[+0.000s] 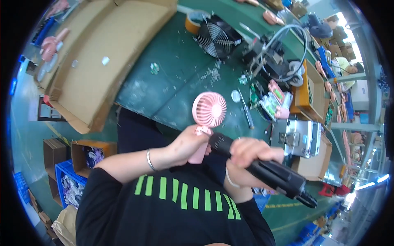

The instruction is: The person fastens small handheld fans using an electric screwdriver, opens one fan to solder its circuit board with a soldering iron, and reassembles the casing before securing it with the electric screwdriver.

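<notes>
A pink handheld fan [209,109] is upright in front of me, its round grille above its handle. My left hand [188,143] is closed round the fan's handle just below the head. My right hand [255,152] grips a black electric screwdriver [279,178], held tilted with its front end toward the fan's neck. The screwdriver's tip is close to the neck; whether it touches a screw there is hidden. Right of the fan, a small tool with a long slim shaft [247,110] lies on the green table [164,98].
A large shallow cardboard box [111,45] takes up the left. At the back stand a black cooling fan [214,37], a tape roll [195,20] and a machine with a looped cable [271,53]. Pink parts in plastic [277,102] and a silver metal case [298,138] lie right.
</notes>
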